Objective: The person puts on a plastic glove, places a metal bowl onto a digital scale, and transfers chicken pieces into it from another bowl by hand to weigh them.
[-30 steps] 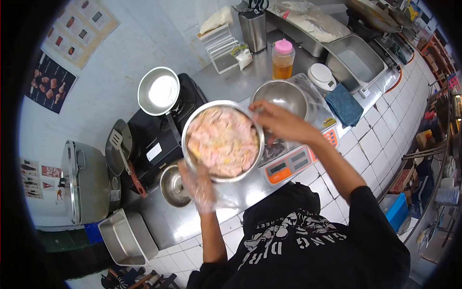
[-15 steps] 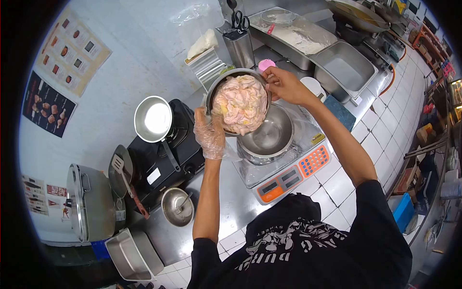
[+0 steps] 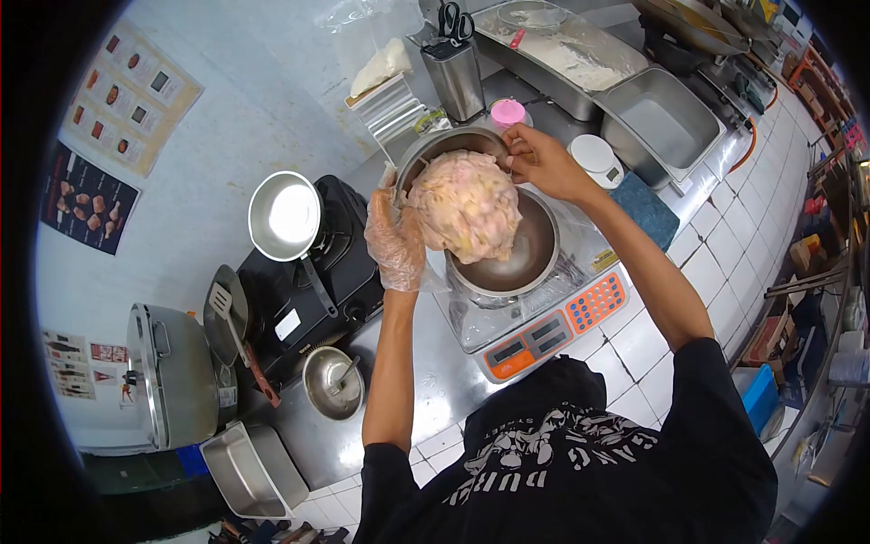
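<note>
My left hand (image 3: pixel 396 243), in a clear plastic glove, grips the left side of a metal bowl (image 3: pixel 433 143). Bare-skinned, my right hand (image 3: pixel 542 163) pinches the same bowl's right rim. The bowl is tipped toward me, and a mass of pale pink raw meat, seemingly chicken (image 3: pixel 464 207), slides over its lower rim. Below, a second metal bowl (image 3: pixel 533 245) rests on a plastic-covered scale with an orange keypad panel (image 3: pixel 553 326). The meat hides the second bowl's upper left part.
To the left, a white-lined saucepan (image 3: pixel 285 216) sits on a black stove (image 3: pixel 349 272). A small bowl with a utensil (image 3: pixel 333 383) stands nearer me. At the back are a flour tray (image 3: pixel 589 59), a steel pan (image 3: pixel 666 118) and a knife block (image 3: pixel 455 82).
The held bowl has tipped further toward me. Its meat has slid down and right, and now bulges over the rim above the lower bowl.
</note>
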### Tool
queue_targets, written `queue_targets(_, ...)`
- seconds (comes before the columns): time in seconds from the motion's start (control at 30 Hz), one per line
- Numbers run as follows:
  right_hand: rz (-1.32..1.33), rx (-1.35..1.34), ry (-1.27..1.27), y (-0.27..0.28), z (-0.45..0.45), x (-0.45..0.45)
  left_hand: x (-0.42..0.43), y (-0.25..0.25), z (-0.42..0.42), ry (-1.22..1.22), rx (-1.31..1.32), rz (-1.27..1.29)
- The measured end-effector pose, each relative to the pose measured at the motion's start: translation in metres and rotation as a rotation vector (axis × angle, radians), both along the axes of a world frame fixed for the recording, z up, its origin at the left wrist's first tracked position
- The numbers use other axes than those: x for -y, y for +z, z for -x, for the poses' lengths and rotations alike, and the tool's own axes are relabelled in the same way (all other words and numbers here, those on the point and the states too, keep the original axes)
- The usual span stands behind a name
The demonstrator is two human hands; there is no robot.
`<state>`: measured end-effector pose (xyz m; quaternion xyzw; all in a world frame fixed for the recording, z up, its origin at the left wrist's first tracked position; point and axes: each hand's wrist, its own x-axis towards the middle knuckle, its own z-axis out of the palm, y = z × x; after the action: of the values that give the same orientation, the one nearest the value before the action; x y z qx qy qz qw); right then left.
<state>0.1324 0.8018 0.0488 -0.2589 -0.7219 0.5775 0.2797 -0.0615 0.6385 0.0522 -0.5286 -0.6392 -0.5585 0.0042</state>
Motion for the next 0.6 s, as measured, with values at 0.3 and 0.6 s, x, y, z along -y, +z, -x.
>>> queue_targets(0.3, -0.125, -0.053, -0.027, -0.006, -0.013, 0.008, 0.004, 0.007, -0.013, -0.03, -0.067, 0.01)
queue_targets(0.6, -0.279, -0.028, -0.111, 0.013, -0.044, 0.035, 0.011, 0.01, -0.028, -0.018, -0.347, -0.152)
